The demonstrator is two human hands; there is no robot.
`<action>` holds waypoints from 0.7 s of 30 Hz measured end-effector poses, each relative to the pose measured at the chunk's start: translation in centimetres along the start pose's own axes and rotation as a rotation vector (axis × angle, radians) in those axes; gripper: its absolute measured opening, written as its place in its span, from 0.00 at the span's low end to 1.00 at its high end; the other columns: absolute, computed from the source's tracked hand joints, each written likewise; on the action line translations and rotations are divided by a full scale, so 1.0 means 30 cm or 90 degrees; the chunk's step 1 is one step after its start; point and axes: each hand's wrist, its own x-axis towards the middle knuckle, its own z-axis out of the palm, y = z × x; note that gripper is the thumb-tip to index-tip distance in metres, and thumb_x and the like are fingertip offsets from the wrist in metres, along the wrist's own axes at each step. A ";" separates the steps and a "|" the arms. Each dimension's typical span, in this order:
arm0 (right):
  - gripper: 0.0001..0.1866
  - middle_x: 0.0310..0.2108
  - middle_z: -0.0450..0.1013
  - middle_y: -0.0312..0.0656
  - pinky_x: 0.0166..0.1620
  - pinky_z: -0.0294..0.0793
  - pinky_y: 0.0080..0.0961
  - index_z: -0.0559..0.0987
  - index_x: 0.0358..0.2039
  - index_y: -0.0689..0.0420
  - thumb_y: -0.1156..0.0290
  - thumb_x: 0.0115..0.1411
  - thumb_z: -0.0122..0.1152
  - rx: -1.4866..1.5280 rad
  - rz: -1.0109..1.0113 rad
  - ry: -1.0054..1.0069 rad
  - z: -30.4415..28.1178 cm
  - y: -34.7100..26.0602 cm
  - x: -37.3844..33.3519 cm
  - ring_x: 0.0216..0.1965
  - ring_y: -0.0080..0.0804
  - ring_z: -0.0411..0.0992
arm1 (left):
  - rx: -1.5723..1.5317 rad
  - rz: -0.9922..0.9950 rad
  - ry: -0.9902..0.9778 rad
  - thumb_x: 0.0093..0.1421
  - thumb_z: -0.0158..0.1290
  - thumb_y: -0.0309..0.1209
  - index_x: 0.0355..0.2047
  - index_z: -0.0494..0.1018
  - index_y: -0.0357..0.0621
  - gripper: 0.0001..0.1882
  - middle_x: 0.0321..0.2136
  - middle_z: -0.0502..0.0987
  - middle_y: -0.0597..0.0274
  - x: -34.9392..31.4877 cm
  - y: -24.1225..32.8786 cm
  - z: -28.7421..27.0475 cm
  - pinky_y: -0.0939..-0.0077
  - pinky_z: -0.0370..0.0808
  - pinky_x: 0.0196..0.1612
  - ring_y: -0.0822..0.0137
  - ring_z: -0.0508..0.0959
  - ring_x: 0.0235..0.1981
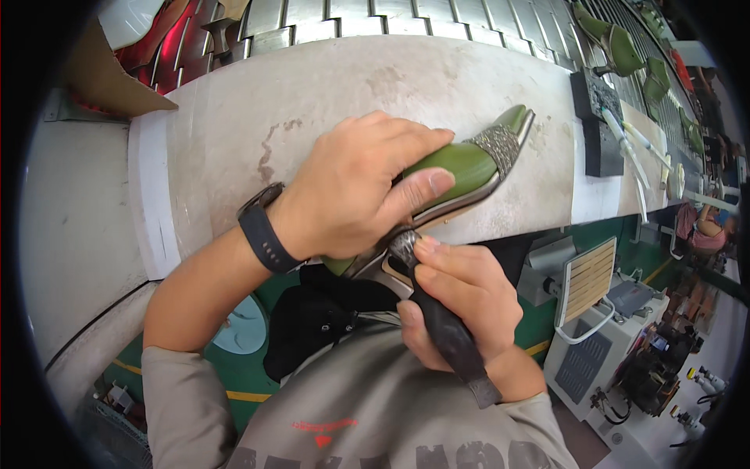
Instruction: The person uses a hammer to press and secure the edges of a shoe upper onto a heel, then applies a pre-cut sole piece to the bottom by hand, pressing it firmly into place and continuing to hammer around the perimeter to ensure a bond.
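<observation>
My left hand (355, 176) is wrapped over a high-heeled shoe on a green shoe last (461, 172), pressing it down at the table's near edge. A glittery band (500, 144) crosses the shoe near its toe, which points to the far right. The heel end sticks out below my left hand, towards my body. My right hand (469, 293) grips a dark, thick-handled tool (449, 328) whose greyish end touches or nearly touches the shoe's underside near the heel. That working end is partly covered by my fingers, and its kind I cannot make out.
A stained pale tabletop (351, 78) lies under the shoe. Beyond it runs a slatted metal conveyor (391, 19). On the right stand a black block (598, 125) with white brushes or sticks, and more green lasts (621, 51). A cardboard piece (109, 74) is at left.
</observation>
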 end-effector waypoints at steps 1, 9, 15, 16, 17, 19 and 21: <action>0.20 0.43 0.82 0.54 0.43 0.87 0.35 0.84 0.40 0.66 0.78 0.44 0.79 -0.026 -0.032 -0.007 -0.003 0.004 0.011 0.41 0.51 0.83 | 0.003 0.008 -0.003 0.72 0.55 0.36 0.59 0.76 0.33 0.22 0.51 0.82 0.44 0.003 -0.002 0.002 0.57 0.75 0.54 0.45 0.80 0.49; 0.21 0.46 0.83 0.55 0.50 0.85 0.40 0.82 0.46 0.65 0.77 0.51 0.79 -0.110 -0.071 0.027 -0.085 0.018 0.027 0.47 0.50 0.84 | -0.043 -0.038 0.013 0.76 0.49 0.36 0.58 0.78 0.31 0.21 0.50 0.83 0.41 -0.024 -0.010 -0.011 0.60 0.76 0.56 0.47 0.82 0.50; 0.18 0.45 0.81 0.56 0.48 0.85 0.43 0.82 0.44 0.66 0.78 0.53 0.76 -0.099 -0.011 0.038 -0.079 -0.043 -0.019 0.47 0.54 0.83 | -0.028 -0.003 0.001 0.75 0.49 0.34 0.57 0.78 0.30 0.20 0.50 0.83 0.40 -0.002 -0.002 -0.001 0.60 0.76 0.57 0.46 0.82 0.52; 0.18 0.45 0.82 0.56 0.48 0.85 0.42 0.83 0.43 0.66 0.79 0.50 0.76 -0.078 -0.034 0.070 -0.026 -0.002 -0.012 0.46 0.53 0.83 | -0.034 -0.020 0.015 0.75 0.49 0.33 0.57 0.78 0.30 0.20 0.50 0.83 0.40 -0.011 -0.005 0.000 0.60 0.76 0.58 0.46 0.82 0.52; 0.19 0.44 0.82 0.55 0.48 0.85 0.40 0.84 0.42 0.65 0.80 0.48 0.77 -0.064 -0.063 0.101 0.020 0.036 -0.001 0.46 0.52 0.83 | -0.042 -0.030 0.033 0.74 0.49 0.33 0.57 0.78 0.30 0.19 0.51 0.82 0.40 0.002 -0.016 -0.006 0.59 0.76 0.58 0.45 0.82 0.52; 0.19 0.44 0.83 0.55 0.49 0.84 0.39 0.83 0.43 0.66 0.81 0.49 0.76 -0.080 -0.022 0.088 -0.019 0.017 0.016 0.46 0.51 0.83 | -0.050 -0.036 0.017 0.74 0.51 0.33 0.57 0.78 0.30 0.20 0.51 0.82 0.39 0.021 -0.015 -0.021 0.59 0.75 0.59 0.44 0.81 0.53; 0.18 0.44 0.83 0.56 0.50 0.83 0.38 0.83 0.43 0.66 0.81 0.51 0.76 0.028 0.054 0.039 -0.084 0.029 0.042 0.46 0.49 0.84 | -0.064 -0.037 -0.004 0.73 0.53 0.34 0.57 0.77 0.29 0.21 0.51 0.82 0.38 0.029 0.007 -0.036 0.59 0.75 0.59 0.43 0.81 0.53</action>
